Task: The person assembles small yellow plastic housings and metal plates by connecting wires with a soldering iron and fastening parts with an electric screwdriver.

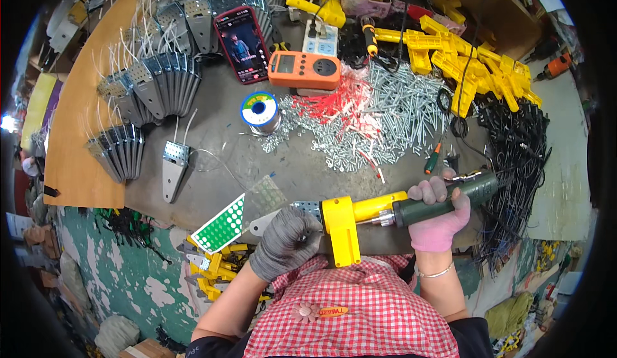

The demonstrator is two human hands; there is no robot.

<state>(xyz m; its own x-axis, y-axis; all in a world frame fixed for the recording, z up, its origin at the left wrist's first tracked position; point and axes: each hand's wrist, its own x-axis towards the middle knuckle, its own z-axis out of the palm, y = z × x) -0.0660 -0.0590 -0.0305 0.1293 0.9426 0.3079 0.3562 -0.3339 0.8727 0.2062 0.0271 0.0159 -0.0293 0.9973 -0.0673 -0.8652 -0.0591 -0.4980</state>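
We hold the grey-gloved left hand (283, 242) curled, fingers flexed toward the palm; the left forearm (232, 301) slants up and rightward. Our pink-and-grey-gloved right hand (442, 228) grips with bent fingers, the right forearm (443, 295) nearly vertical beneath.

Just left of the orange meter (304, 69), a red-cased phone (241, 44) is laid with its screen lit. Behind the meter, a white socket strip (320, 40) is placed; nearer than the meter's left end, a blue-rimmed spool (266, 125) is stood. To the meter's right, a screwdriver (369, 36) is seen.
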